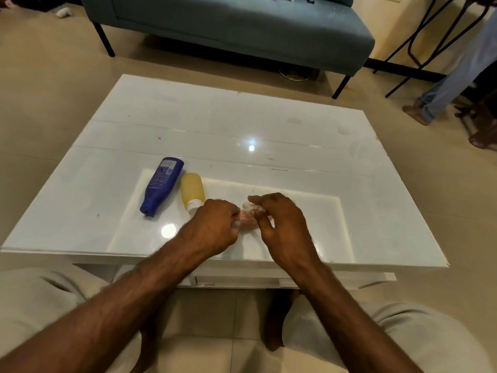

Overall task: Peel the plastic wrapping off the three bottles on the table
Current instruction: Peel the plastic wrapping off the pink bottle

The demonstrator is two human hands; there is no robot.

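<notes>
A blue bottle lies on the white table, cap toward me. Beside it on the right lies a yellow bottle with a white cap, also pointing at me. A small pinkish bottle is held between both hands just above the table, mostly hidden. My left hand is closed around its left end. My right hand pinches a bit of clear plastic wrapping at the bottle's top with thumb and forefinger.
A grey sofa stands behind the table. Another person's legs and black stool legs are at the far right. My knees sit below the table's near edge, where a drawer shows.
</notes>
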